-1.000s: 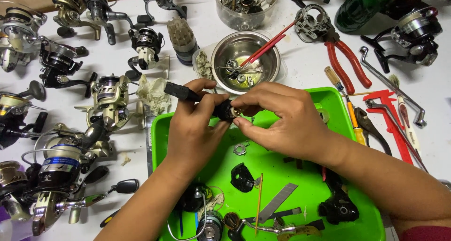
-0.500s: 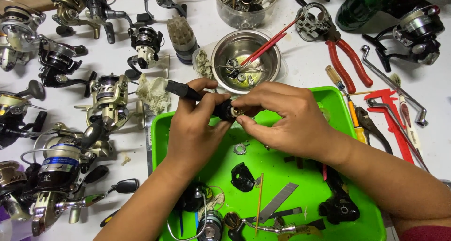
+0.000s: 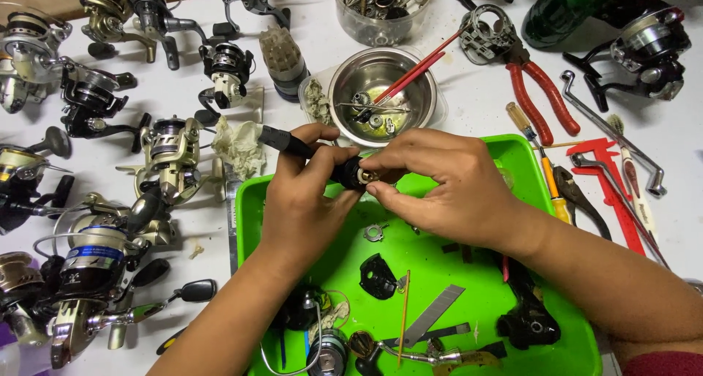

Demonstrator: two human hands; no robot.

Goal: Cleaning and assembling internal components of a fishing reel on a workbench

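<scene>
Both hands grasp the black reel handle (image 3: 311, 150) above the green tray's (image 3: 249, 215) far edge: left hand (image 3: 304, 207) grips its body, right hand (image 3: 447, 185) pinches its near end, its long axis running left-right.

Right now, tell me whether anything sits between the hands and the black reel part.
Nothing visible does. The left hand grips the black reel part directly, and the right hand pinches its metal end above the green tray.

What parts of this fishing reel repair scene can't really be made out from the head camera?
- Black reel part: mostly covered by the left hand and right hand; its shape is unclear.
- Small ring at the fingertips: too small to identify.
- Pieces in the steel bowl: tiny and jumbled.
- Clear jar: cut off by the top edge.
- Reels at left: cropped by the frame.
</scene>
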